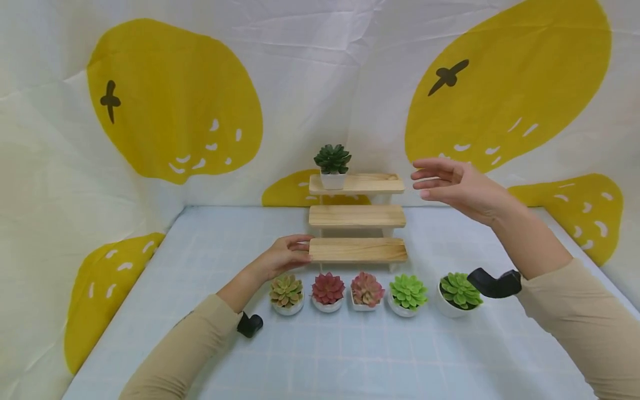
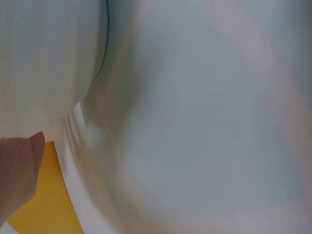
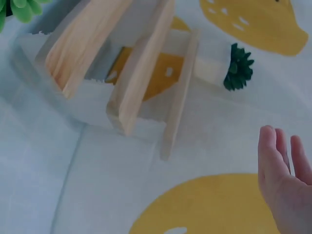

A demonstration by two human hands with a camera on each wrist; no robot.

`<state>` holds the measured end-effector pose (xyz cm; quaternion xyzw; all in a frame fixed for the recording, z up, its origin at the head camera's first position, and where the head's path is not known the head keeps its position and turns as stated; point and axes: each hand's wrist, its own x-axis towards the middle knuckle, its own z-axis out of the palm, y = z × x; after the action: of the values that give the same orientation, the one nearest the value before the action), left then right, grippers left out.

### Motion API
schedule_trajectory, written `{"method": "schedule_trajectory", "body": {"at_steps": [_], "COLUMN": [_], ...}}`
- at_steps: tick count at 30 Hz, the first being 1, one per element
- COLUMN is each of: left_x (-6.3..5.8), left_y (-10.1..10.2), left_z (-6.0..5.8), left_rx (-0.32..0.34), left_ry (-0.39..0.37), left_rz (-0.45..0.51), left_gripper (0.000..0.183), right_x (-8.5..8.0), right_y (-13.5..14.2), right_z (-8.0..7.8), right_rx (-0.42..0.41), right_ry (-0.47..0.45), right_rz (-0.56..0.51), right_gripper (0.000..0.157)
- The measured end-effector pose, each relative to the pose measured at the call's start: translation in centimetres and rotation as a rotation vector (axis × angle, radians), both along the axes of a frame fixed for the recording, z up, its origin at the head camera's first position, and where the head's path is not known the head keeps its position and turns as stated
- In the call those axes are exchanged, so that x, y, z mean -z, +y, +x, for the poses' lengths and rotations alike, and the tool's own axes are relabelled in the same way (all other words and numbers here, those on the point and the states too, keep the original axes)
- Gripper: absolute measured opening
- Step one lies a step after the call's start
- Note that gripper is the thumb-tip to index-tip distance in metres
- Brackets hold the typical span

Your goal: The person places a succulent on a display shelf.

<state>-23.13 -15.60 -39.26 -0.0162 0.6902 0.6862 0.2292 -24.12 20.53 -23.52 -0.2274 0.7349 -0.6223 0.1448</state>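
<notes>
A three-tier wooden step shelf (image 1: 358,250) with pale supports stands near the backdrop. At its lowest board, my left hand (image 1: 284,258) grips the left end between fingers and thumb. My right hand (image 1: 460,186) is raised in the air to the right of the top board, fingers extended and holding nothing; the right wrist view shows this hand (image 3: 285,180) apart from the shelf too. On the left of the top board sits a dark green succulent (image 1: 333,159) in a white pot. A large, blurred white shape (image 2: 44,58) hides much of the left hand in the left wrist view.
Several potted succulents line up before the shelf: a yellowish-green one (image 1: 286,291), a dark red one (image 1: 328,289), a pink one (image 1: 367,290), and bright green ones (image 1: 408,292) (image 1: 459,290). A white cloth backdrop (image 1: 320,83) with yellow fruit prints rises behind the light-blue table (image 1: 350,361).
</notes>
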Motion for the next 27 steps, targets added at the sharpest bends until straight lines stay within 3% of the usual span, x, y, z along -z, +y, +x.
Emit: {"method": "schedule_trajectory", "body": {"at_steps": [9,21,27], "left_x": [0.5,0.4,0.3], "left_y": [-0.1,-0.3,-0.2], "left_z": [0.2,0.4,0.1], "left_rx": [0.005,0.001,0.008], "left_ry": [-0.003,0.009,0.021], "left_rz": [0.010,0.011,0.002], "left_gripper": [0.057,0.057,0.057], "right_x": [2.3,5.4,7.4], "right_y": [3.3,7.4,9.6], "right_z": [1.8,4.9,5.6], "right_rx": [-0.067,-0.057,-0.057], "right_ry": [0.071,0.159,0.142], "right_rz": [0.073,0.144,0.161], "right_gripper": [0.050,0.055,0.054]}}
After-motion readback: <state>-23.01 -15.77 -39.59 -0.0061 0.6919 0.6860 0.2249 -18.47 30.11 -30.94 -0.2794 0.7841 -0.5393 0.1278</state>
